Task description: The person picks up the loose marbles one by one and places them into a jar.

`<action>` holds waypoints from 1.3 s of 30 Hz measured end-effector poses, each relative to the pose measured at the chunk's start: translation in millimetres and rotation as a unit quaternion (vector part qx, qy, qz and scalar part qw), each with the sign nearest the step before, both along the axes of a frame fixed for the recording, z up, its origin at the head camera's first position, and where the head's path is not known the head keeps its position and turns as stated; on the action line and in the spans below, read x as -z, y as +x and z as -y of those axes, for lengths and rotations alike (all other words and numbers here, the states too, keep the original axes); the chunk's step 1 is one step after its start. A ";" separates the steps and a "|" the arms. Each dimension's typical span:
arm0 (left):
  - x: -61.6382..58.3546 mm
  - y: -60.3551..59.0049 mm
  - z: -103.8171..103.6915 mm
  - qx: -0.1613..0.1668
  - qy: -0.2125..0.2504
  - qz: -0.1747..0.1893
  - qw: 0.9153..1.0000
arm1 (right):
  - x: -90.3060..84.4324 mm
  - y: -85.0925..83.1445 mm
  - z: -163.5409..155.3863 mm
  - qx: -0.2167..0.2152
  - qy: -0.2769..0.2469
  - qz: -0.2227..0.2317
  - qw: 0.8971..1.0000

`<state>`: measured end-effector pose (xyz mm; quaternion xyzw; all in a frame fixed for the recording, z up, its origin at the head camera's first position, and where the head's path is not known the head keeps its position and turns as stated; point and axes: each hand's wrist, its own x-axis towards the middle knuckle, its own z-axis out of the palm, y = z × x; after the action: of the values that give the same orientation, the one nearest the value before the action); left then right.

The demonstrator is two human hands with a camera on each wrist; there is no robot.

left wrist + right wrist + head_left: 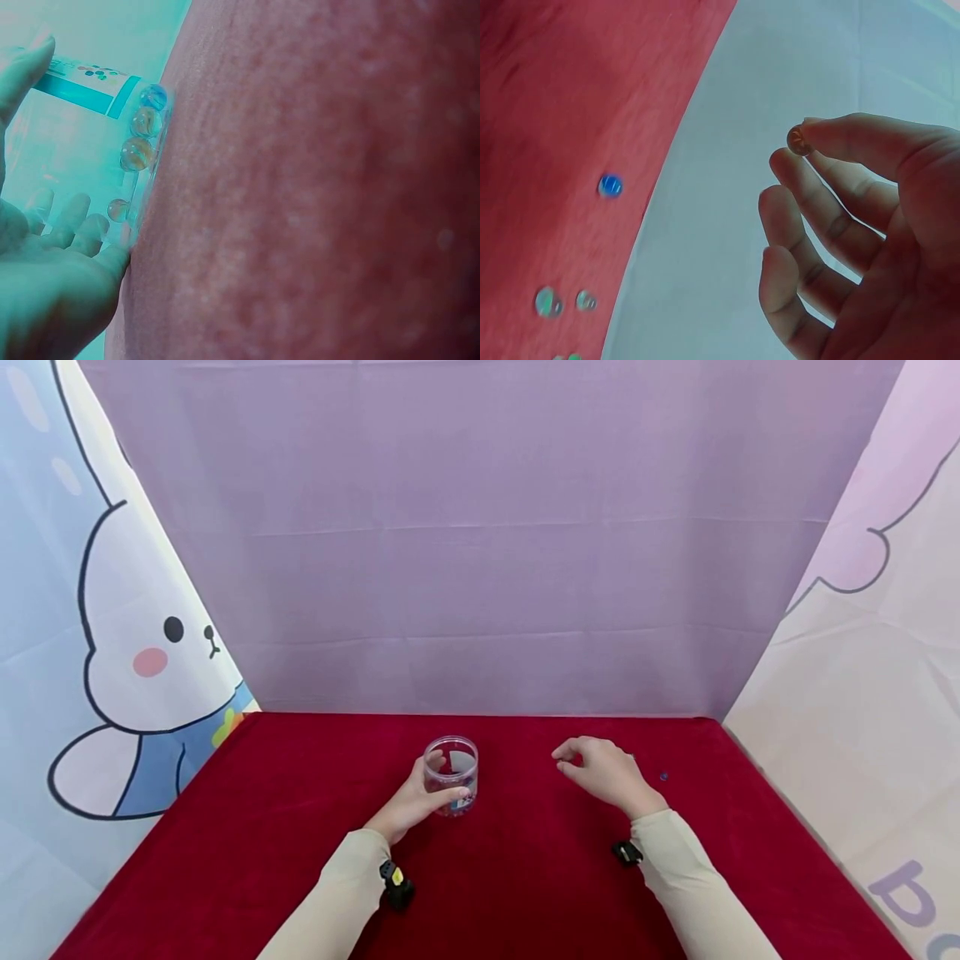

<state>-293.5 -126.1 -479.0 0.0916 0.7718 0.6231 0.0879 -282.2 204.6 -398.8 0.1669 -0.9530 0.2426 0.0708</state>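
My left hand [411,800] grips a clear plastic jar [467,777], thumb on the near side and fingers round the far side. The jar stands open at the top. In the left wrist view, several glass marbles [137,154] lie along its bottom, and a printed label [82,90] shows on its wall. To the right, my right hand [606,774] is above the red cloth. Between thumb and forefinger it pinches an amber-brown marble [799,140], as the right wrist view shows; the other fingers are loosely bent.
A blue marble [610,186] and several clear-green marbles [547,301] lie on the red cloth [300,777] near my right hand. A purple curtain [480,543] hangs behind the table. Printed cloths flank it, with a cartoon rabbit [150,610] on the left one.
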 end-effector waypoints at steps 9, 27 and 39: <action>0.1 1.3 0.5 0.003 0.004 0.001 1.000 | -2.8 -3.1 25.3 -0.016 -0.016 0.003 1.000; -0.7 0.2 -1.5 0.000 0.002 0.003 1.000 | -9.4 -4.5 66.8 -0.039 -0.040 -0.030 0.998; -0.5 -0.9 -2.5 -0.006 0.001 0.007 1.000 | -9.7 -5.5 89.6 -0.059 -0.067 -0.049 0.995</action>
<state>-294.4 -123.6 -478.4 0.0823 0.7713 0.6247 0.0895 -287.6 115.1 -389.1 0.2295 -0.9185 0.3013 0.1138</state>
